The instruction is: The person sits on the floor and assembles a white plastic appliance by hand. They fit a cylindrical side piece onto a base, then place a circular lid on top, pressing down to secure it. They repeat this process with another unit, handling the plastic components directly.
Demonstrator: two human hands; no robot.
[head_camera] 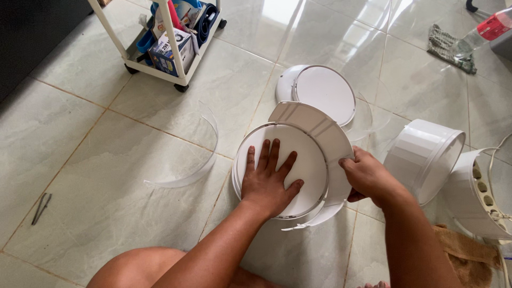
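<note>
Round white panel (306, 154): lies flat on the tiled floor (96, 176), dead centre, ringed by a thin rim.
Left hand (268, 181): palm down on the panel, fingers spread wide, pressing it flat.
Curved white shell (325, 133): stands against the panel's right edge, arching over it.
Right hand (368, 176): fingers closed on the shell's right edge, pinching it.
Second round panel (322, 93): just behind.
White drum housing (424, 157): tipped on its side, right.
Clear curved strip (197, 165): left, apart.
Wheeled cart (170, 37): far back.
</note>
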